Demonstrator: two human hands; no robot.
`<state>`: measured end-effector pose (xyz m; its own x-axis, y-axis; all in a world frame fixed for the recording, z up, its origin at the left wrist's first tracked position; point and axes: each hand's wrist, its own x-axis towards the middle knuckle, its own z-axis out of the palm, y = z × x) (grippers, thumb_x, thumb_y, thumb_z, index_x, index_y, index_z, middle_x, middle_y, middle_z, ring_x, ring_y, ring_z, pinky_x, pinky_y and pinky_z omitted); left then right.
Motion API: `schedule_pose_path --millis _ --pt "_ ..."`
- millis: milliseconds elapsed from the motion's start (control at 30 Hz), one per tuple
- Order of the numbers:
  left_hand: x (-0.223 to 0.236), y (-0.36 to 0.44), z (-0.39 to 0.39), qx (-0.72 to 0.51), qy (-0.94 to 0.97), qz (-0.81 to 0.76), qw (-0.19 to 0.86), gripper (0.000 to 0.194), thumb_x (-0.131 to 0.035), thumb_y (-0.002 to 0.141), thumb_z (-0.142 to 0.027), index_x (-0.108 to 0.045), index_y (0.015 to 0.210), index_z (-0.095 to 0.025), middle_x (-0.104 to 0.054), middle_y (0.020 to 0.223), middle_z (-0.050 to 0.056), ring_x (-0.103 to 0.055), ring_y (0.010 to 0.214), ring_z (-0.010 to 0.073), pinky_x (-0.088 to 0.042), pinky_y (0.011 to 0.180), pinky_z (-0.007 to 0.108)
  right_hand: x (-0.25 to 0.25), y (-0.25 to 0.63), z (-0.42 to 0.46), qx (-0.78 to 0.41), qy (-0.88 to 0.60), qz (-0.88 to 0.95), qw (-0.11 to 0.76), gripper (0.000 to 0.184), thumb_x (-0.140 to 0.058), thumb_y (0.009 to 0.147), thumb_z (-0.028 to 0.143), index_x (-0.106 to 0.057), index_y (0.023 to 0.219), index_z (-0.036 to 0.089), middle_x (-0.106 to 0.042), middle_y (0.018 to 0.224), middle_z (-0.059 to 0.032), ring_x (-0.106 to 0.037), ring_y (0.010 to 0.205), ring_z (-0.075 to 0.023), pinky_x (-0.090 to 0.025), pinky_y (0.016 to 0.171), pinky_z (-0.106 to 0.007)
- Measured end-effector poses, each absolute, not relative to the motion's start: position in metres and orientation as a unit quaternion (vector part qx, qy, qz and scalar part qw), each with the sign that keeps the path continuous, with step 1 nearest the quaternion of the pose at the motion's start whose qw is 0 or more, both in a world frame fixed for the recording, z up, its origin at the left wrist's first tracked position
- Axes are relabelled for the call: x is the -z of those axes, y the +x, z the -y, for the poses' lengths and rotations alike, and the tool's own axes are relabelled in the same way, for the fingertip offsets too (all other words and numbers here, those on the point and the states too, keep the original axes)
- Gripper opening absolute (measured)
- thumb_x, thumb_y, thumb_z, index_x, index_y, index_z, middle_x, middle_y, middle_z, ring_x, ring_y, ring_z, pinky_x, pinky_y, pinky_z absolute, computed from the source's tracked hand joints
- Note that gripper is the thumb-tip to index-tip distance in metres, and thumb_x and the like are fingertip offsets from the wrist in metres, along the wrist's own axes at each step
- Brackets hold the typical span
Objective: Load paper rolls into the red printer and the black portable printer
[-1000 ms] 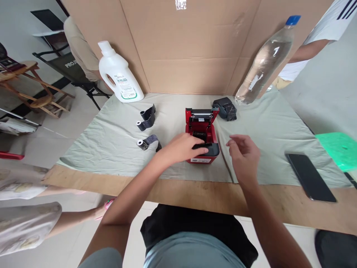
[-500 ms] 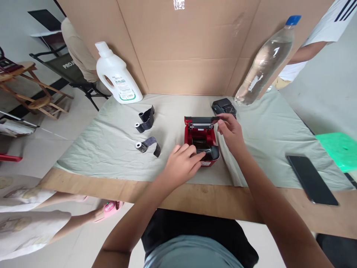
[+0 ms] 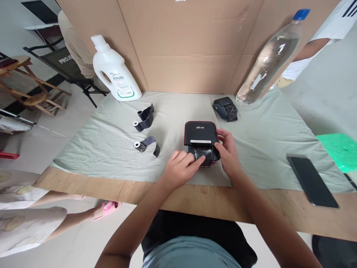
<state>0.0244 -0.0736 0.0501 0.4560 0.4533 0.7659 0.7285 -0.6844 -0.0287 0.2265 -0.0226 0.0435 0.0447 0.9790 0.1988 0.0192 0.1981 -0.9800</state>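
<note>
A small red and black thermal printer [image 3: 200, 131] stands on the cloth with its black lid down. From its front slot a dark, shiny paper strip [image 3: 203, 153] lies over the front edge. My left hand [image 3: 180, 166] holds the printer's front left, its index finger laid across the strip and the other fingers curled. Around the printer's right side my right hand [image 3: 229, 153] is closed, thumb at the lid's front corner and fingers along the side.
Two dark paper rolls with loose tails, a rear roll [image 3: 144, 117] and a front roll [image 3: 146, 145], lie left. A second black device [image 3: 225, 108] sits behind right. A white bottle [image 3: 115, 72], clear bottle [image 3: 269, 63] and cardboard panel [image 3: 184, 70] stand behind. A phone [image 3: 312, 180] lies right.
The printer's lid has swung down from open to closed, and my right hand has come down with it to the printer's right side. My left hand stays at the front.
</note>
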Motion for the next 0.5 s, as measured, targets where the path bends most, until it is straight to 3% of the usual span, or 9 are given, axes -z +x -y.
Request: schedule_pose_path --millis 133,200,300,400,500 --pt "-0.048 0.022 0.075 0.424 -0.835 0.339 0.088 0.021 -0.069 0.093 -0.027 -0.073 0.113 -0.026 -0.053 0.074 0.000 -0.045 0.072 0.0156 -0.033 0.069 0.033 -0.043 0.225 0.024 -0.440 -0.463 0.525 0.563 0.039 -0.060 0.088 0.028 -0.055 0.127 0.032 -0.058 0.135 -0.0032 -0.056 0.121 -0.0218 -0.048 0.105 -0.043" --pt "-0.050 0.024 0.071 0.468 -0.796 0.384 -0.027 0.012 -0.068 0.094 -0.035 -0.077 0.097 -0.027 -0.053 0.081 0.001 -0.048 0.078 0.0161 -0.038 0.073 0.033 -0.041 0.225 0.024 -0.444 -0.462 0.520 0.565 0.040 -0.060 0.088 0.028 -0.054 0.128 0.032 -0.059 0.134 -0.0035 -0.056 0.122 -0.0220 -0.047 0.107 -0.044" --pt "-0.054 0.028 0.058 0.523 -0.648 0.508 -0.220 0.020 -0.067 0.093 -0.032 -0.072 0.075 -0.023 -0.050 0.087 0.002 -0.053 0.086 0.0160 -0.043 0.078 0.031 -0.038 0.225 0.023 -0.448 -0.462 0.511 0.570 0.041 -0.061 0.088 0.028 -0.055 0.128 0.033 -0.060 0.134 -0.0028 -0.056 0.124 -0.0221 -0.046 0.108 -0.044" --pt "-0.055 0.033 0.042 0.541 -0.494 0.555 -0.395 0.012 -0.072 0.085 -0.031 -0.065 0.090 -0.023 -0.058 0.102 0.003 -0.058 0.098 0.0174 -0.047 0.083 0.029 -0.036 0.225 0.023 -0.456 -0.464 0.503 0.569 0.042 -0.061 0.087 0.028 -0.054 0.129 0.034 -0.059 0.135 -0.0020 -0.055 0.125 -0.0221 -0.046 0.109 -0.044" --pt "-0.054 0.035 0.033 0.537 -0.396 0.534 -0.519 0.040 -0.071 0.081 -0.027 -0.055 0.118 -0.027 -0.061 0.125 0.004 -0.058 0.119 0.0207 -0.050 0.095 0.032 -0.035 0.226 0.023 -0.471 -0.460 0.499 0.564 0.044 -0.061 0.088 0.029 -0.053 0.131 0.035 -0.059 0.137 -0.0016 -0.055 0.127 -0.0221 -0.046 0.109 -0.044"
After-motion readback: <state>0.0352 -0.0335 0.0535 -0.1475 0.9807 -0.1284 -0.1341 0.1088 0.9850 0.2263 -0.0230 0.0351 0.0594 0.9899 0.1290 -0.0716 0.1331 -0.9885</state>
